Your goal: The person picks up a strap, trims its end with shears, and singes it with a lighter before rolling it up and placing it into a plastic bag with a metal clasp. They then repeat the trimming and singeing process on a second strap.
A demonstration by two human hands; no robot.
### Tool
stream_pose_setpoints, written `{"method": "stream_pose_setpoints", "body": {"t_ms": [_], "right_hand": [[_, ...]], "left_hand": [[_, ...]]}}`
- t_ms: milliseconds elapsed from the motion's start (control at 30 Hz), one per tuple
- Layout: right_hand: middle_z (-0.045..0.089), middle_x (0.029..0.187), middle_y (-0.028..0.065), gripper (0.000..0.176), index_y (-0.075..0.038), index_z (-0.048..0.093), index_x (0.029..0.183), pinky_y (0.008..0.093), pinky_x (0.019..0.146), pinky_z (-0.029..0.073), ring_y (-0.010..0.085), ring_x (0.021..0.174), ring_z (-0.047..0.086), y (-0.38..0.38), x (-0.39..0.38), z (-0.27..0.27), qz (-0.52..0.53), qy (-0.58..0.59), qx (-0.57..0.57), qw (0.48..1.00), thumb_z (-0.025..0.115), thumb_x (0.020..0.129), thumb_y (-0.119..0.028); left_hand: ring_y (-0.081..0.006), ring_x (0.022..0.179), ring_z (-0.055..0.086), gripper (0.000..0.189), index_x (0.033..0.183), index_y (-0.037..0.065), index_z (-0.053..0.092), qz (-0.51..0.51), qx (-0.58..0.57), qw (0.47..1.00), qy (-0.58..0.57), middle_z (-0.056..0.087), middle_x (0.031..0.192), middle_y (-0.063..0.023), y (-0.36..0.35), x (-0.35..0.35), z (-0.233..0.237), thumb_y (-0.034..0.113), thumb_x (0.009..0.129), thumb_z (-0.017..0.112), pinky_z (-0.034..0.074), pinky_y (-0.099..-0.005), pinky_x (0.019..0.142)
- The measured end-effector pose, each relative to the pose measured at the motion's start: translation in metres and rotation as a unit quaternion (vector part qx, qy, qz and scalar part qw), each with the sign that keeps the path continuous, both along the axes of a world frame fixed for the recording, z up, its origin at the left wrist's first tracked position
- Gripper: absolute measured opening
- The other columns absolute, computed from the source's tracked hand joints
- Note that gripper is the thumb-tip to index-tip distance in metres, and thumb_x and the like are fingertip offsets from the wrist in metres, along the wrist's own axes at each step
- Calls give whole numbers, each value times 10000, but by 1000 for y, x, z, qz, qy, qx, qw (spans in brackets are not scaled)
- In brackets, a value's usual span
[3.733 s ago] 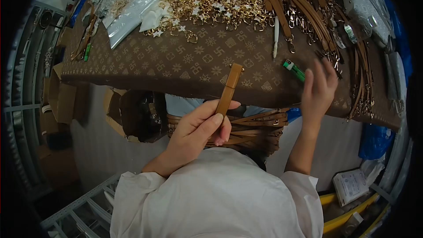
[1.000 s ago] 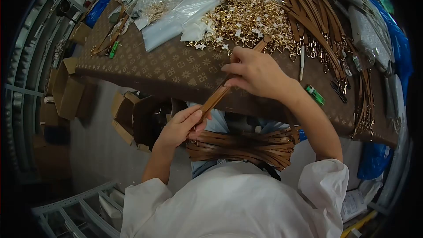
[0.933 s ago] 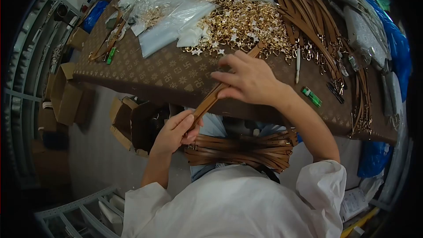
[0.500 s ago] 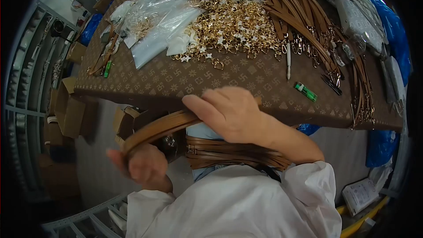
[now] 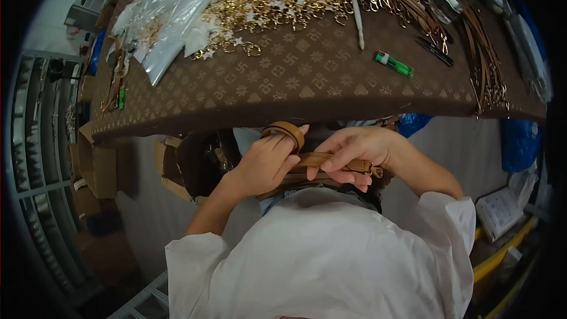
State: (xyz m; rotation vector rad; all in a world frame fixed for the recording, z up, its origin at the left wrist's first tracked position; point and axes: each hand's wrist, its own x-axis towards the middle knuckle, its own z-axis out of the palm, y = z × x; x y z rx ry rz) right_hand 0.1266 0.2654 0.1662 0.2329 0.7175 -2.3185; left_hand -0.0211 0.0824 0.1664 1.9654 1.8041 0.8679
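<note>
Beside the tablecloth (image 5: pixel 283 91), both hands (image 5: pixel 266 166) (image 5: pixel 369 146) hold a strap (image 5: pixel 309 159); packet (image 5: pixel 498 212) print is illegible.

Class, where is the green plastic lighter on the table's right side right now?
In the head view, the green plastic lighter lies right of centre on the brown patterned tablecloth, between a slim white pen-shaped tool and a thin black tool.

Smooth leather-look strap (image 5: pixel 308 158), shiny metal clasps (image 5: pixel 283 1), glossy plastic bags (image 5: pixel 184 26), matt cloth cover (image 5: pixel 348 85)
</note>
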Motion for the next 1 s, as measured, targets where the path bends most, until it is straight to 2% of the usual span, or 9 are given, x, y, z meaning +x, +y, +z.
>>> {"method": "stream_pose_setpoints", "body": {"t_ms": [200, 267, 300, 367, 433, 633, 700, 833, 1000], "right_hand": [[611, 707, 84, 289, 36, 575, 1081, 293, 614, 524, 190, 632, 630, 14, 11, 2, 94, 96, 344, 929, 579, 872, -164], [625, 832, 109, 301, 9, 589, 1059, 352, 729, 504, 266, 785, 625, 12, 16, -5, -21, 358, 642, 678, 607, 843, -200], [625, 832, 109, 301, 9, 589, 1059, 352, 729, 504, 266, 785, 625, 7, 17, -3, -24, 358, 643, 676, 607, 843, -200], [598, 976, 122, 309, -15, 590, 1034, 383, 772, 476, 312, 887, 585, -11, 17, 5, -179, 466, 762, 413, 620, 814, -229], [566, 1027, 115, 309, -26, 584, 1022, 372, 730, 482, 292, 866, 583, -23, 19, 4, -183, 461, 711, 499, 621, 810, -246], [555, 904, 109, 301, -13, 549, 1047, 345, 692, 487, 268, 805, 583, -7, 23, 8, -128, 444, 691, 556, 589, 813, -198], [553, 876, 103, 301, -3, 535, 1041, 348, 667, 487, 258, 789, 588, -5, 21, 5, -206, 504, 718, 433, 581, 780, -145], [557, 869, 104, 316, -4, 538, 1044, 353, 654, 487, 250, 785, 592, -15, 21, -1, -220, 464, 776, 365, 569, 747, -107], [561, 877, 129, 278, 21, 519, 1055, 350, 640, 488, 298, 763, 586, -4, 31, -14, -249, 424, 707, 509, 550, 826, -134]], "left_hand": [[-293, 689, 566, 294, 903, -16, 555, -83, -227, 970, -6, 577, 762, -142, 6, 11, 8, 277, 894, 522, 456, -372, 639], [-269, 658, 562, 297, 866, -9, 555, -76, -226, 971, -36, 565, 714, -132, 12, 9, 9, 280, 909, 499, 453, -356, 620], [-204, 582, 507, 302, 797, 3, 520, -58, -273, 947, -160, 514, 641, -94, 14, 5, 13, 274, 921, 479, 402, -321, 547], [-139, 507, 452, 329, 728, 14, 486, -38, -315, 907, -277, 463, 568, -55, 15, -4, 16, 269, 934, 459, 351, -286, 474], [-62, 526, 411, 354, 862, 5, 585, -14, -397, 774, -493, 484, 595, -14, 15, -14, 14, 278, 969, 385, 339, -214, 478], [-33, 471, 365, 423, 863, -6, 584, -61, -334, 775, -533, 462, 575, 17, 24, -5, 23, 306, 983, 325, 279, -192, 422], [-33, 458, 353, 429, 859, -8, 582, -41, -345, 792, -502, 449, 562, 23, 30, -4, 29, 311, 983, 322, 267, -195, 410], [-31, 396, 280, 470, 807, -33, 560, 61, -376, 785, -488, 397, 497, 36, 39, 3, 49, 326, 971, 306, 226, -193, 366], [-32, 375, 262, 488, 784, -32, 553, 65, -383, 759, -523, 378, 478, 45, 40, 0, 57, 350, 967, 311, 203, -194, 347]]}}
